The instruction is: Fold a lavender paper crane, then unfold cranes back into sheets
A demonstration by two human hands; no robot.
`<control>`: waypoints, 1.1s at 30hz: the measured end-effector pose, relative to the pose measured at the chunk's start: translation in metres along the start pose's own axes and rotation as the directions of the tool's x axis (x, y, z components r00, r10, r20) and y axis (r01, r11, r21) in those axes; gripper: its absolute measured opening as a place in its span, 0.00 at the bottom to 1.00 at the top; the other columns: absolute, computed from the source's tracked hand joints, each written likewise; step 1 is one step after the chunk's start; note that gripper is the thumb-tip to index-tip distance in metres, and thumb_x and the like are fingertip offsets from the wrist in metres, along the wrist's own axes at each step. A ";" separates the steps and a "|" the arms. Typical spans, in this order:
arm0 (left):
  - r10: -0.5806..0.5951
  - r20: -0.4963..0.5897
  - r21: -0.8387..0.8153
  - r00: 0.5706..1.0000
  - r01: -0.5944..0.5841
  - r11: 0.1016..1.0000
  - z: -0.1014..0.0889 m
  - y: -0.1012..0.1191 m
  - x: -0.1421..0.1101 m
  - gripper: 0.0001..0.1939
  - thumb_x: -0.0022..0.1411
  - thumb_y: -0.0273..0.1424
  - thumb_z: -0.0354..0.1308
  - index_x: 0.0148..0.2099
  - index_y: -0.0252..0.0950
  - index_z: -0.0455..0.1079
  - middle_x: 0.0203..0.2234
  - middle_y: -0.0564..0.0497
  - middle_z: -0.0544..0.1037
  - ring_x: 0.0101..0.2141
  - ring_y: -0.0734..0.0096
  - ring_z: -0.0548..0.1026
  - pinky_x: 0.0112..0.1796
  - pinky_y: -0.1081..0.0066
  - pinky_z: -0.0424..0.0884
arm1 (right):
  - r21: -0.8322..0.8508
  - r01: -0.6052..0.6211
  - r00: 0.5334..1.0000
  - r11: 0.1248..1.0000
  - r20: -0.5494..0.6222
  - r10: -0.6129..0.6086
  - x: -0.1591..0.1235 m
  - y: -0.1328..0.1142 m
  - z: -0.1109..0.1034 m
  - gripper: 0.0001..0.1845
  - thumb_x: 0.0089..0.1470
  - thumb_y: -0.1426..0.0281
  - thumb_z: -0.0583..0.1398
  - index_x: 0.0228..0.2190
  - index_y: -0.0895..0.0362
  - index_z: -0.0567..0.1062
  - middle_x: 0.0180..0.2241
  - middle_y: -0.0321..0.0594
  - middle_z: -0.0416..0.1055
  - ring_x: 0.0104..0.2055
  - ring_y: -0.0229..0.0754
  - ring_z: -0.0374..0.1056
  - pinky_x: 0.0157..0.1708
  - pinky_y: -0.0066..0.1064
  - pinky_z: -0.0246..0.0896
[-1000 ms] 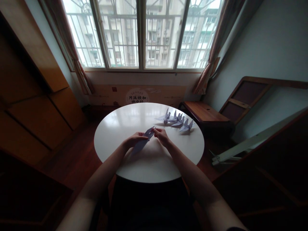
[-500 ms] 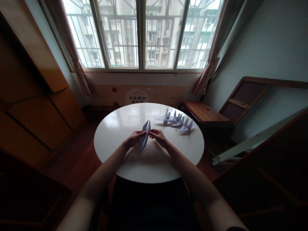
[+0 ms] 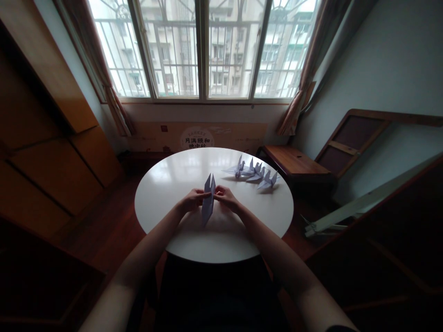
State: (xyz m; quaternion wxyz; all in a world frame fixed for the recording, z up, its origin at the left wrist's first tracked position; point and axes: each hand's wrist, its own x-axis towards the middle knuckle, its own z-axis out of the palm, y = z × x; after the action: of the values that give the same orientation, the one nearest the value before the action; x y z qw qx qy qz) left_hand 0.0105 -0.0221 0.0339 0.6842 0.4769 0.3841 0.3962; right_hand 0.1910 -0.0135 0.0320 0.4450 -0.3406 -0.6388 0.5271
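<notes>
Lilac folded paper [image 3: 208, 206], pinched in both nearly closed hands [image 3: 192, 199], slants less rightward than before.

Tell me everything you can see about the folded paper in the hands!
The folded paper looks pale lilac-gray, long and narrow, with creased edges. Its far end splits into two sharp points with a gap between them; the near end narrows too. The left hand grips its left side, thumb across the front, and the right hand's fingers touch its right edge. It is over the white round table; whether its near tip touches the top, I can't tell.
</notes>
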 end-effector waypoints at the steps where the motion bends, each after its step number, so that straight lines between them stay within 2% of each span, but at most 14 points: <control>1: -0.006 0.004 0.001 1.000 0.006 1.000 0.000 0.000 0.000 0.23 0.38 0.40 0.75 0.29 0.26 0.74 0.17 0.51 0.72 0.19 0.79 0.68 0.23 0.76 0.60 | 0.001 0.002 1.000 1.000 -0.001 -0.002 0.000 0.000 0.000 0.24 0.33 0.53 0.70 0.23 0.58 0.69 0.23 0.32 0.65 0.25 0.35 0.60 0.28 0.29 0.54; 8: -0.035 0.029 0.024 0.999 0.034 0.999 0.001 0.003 -0.004 0.23 0.40 0.40 0.74 0.34 0.27 0.76 0.19 0.52 0.72 0.19 0.80 0.67 0.23 0.76 0.59 | 0.057 0.006 0.999 0.998 0.041 -0.008 -0.001 -0.001 0.000 0.22 0.35 0.54 0.70 0.26 0.58 0.74 0.25 0.35 0.69 0.28 0.37 0.62 0.30 0.30 0.55; 12: -0.042 0.050 0.029 0.998 0.041 0.999 0.003 0.005 -0.007 0.23 0.41 0.39 0.73 0.36 0.26 0.76 0.20 0.51 0.72 0.19 0.79 0.68 0.23 0.75 0.59 | 0.035 0.004 1.000 0.999 -0.009 -0.004 -0.003 -0.008 -0.004 0.19 0.40 0.55 0.67 0.27 0.59 0.77 0.25 0.37 0.70 0.27 0.37 0.61 0.29 0.30 0.54; 17: -0.028 0.053 0.047 0.998 0.026 0.999 0.005 0.008 -0.008 0.20 0.41 0.36 0.73 0.34 0.26 0.75 0.17 0.54 0.69 0.17 0.80 0.64 0.21 0.75 0.55 | 0.063 -0.028 0.998 0.998 -0.057 0.032 -0.005 -0.011 -0.005 0.18 0.40 0.56 0.67 0.28 0.59 0.78 0.26 0.39 0.71 0.27 0.37 0.61 0.29 0.30 0.53; 21: -0.019 0.046 0.046 0.999 0.017 0.999 0.004 0.009 -0.008 0.21 0.41 0.35 0.73 0.36 0.26 0.75 0.17 0.53 0.70 0.17 0.80 0.64 0.20 0.76 0.54 | 0.072 -0.062 0.991 0.996 -0.112 0.070 -0.002 -0.008 -0.005 0.21 0.40 0.53 0.66 0.27 0.59 0.78 0.25 0.39 0.70 0.27 0.36 0.60 0.28 0.30 0.52; 26: -0.016 0.029 0.071 0.999 0.014 0.997 0.003 0.007 -0.007 0.22 0.40 0.35 0.73 0.36 0.26 0.75 0.18 0.52 0.71 0.18 0.80 0.65 0.21 0.76 0.55 | 0.136 -0.176 0.973 0.975 -0.125 0.193 0.000 -0.006 -0.004 0.27 0.42 0.45 0.62 0.23 0.59 0.74 0.25 0.41 0.70 0.26 0.36 0.62 0.25 0.28 0.51; 33: 0.027 0.069 0.146 0.997 -0.037 0.989 0.004 0.003 -0.006 0.23 0.39 0.37 0.73 0.36 0.25 0.76 0.20 0.50 0.73 0.20 0.77 0.67 0.24 0.75 0.57 | 0.032 -0.083 0.994 0.996 -0.075 0.085 -0.002 -0.006 -0.002 0.24 0.36 0.51 0.68 0.25 0.60 0.77 0.23 0.37 0.71 0.24 0.35 0.58 0.26 0.29 0.50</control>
State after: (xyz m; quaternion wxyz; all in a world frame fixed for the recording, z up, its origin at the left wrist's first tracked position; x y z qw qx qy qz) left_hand 0.0112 -0.0285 0.0386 0.6531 0.5453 0.3815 0.3613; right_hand 0.1939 -0.0155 0.0376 0.4514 -0.3807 -0.5987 0.5412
